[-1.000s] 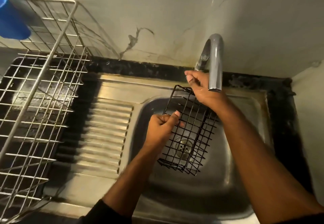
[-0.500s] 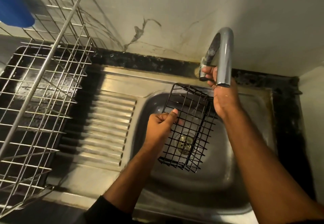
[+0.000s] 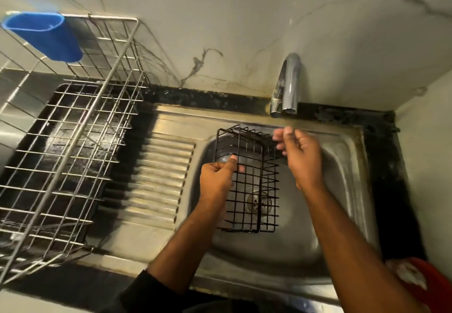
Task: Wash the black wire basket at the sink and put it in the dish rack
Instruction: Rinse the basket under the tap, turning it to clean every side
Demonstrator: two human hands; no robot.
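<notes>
Head view: the left hand grips the black wire basket, held tilted over the sink basin. The right hand, fingers loosely spread and blurred, hovers by the basket's far rim below the faucet. The dish rack stands on the counter at left.

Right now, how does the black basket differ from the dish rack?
The black basket is small and dark; the dish rack is large and silver. The basket is gripped by the left hand over the sink; the rack sits on the counter to the left. Both are open wire grids.
</notes>
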